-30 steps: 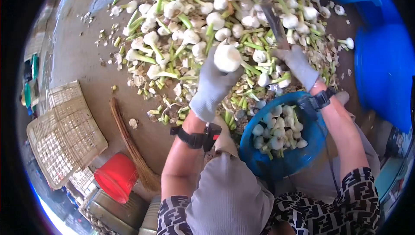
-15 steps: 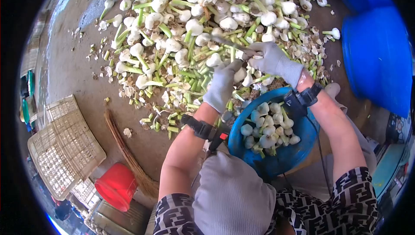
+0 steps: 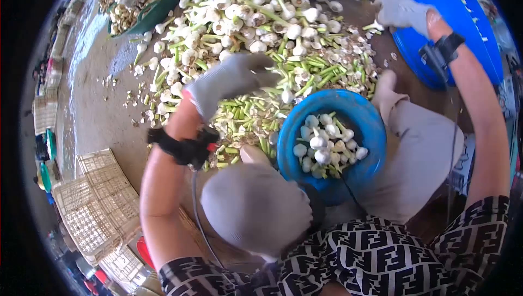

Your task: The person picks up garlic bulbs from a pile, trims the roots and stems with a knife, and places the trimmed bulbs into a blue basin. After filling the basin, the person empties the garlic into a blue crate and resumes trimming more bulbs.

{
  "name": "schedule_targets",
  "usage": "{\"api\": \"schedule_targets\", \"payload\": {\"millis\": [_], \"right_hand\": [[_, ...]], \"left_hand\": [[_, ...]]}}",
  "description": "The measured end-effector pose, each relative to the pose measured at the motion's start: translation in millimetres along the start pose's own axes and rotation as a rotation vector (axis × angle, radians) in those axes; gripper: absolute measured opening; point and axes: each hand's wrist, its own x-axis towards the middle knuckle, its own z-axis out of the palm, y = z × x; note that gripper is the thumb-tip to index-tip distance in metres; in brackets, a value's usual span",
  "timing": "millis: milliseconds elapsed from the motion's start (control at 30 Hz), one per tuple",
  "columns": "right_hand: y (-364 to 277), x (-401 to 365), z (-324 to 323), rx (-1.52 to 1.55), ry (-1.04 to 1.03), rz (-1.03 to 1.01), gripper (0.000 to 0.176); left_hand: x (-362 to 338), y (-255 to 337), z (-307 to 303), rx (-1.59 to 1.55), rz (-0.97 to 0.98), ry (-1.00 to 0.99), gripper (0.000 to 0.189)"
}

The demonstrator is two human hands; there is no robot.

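My left hand [image 3: 231,83], in a grey-white glove, is over the left-middle of the garlic pile [image 3: 250,23]. Its blurred fingers are apart, with nothing visible between them. At the upper right, my gloved right hand [image 3: 402,11] has curled fingers beside the blue tub; whatever it holds is too blurred to name. A garlic bulb with a stem [image 3: 372,26] lies just below its fingertips. Trimmed bulbs [image 3: 329,143] sit inside a round blue basin [image 3: 376,127] close to my body. Cut green stems [image 3: 242,113] are strewn below the pile.
Large blue tubs [image 3: 463,29] stand at the right and top. A green container [image 3: 146,19] of bulbs is at the upper left. Pale plastic crates [image 3: 90,203] and part of a red bucket [image 3: 145,252] are at the lower left. My foot [image 3: 388,91] is beside the basin.
My hands have separated from over the pile: the left went left, the right went up and right toward the tub. The grey tool seen in my right hand is no longer clear. The view has shifted.
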Motion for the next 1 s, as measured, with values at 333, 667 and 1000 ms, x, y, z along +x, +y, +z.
{"api": "schedule_targets", "payload": {"millis": [333,667,1000], "right_hand": [[43.4,-46.4,-8.6,0.137,0.128,0.053,0.033],[42.6,6.0,105.9,-0.052,-0.214,0.071,0.032],[47.8,57.7,227.6,0.138,-0.362,-0.087,0.026]], "left_hand": [[-4.8,41.5,-26.0,0.109,-0.190,-0.025,0.033],[125.2,-88.3,132.8,0.214,-0.190,-0.148,0.042],[132.1,-130.4,170.3,0.122,0.042,0.005,0.028]]}}
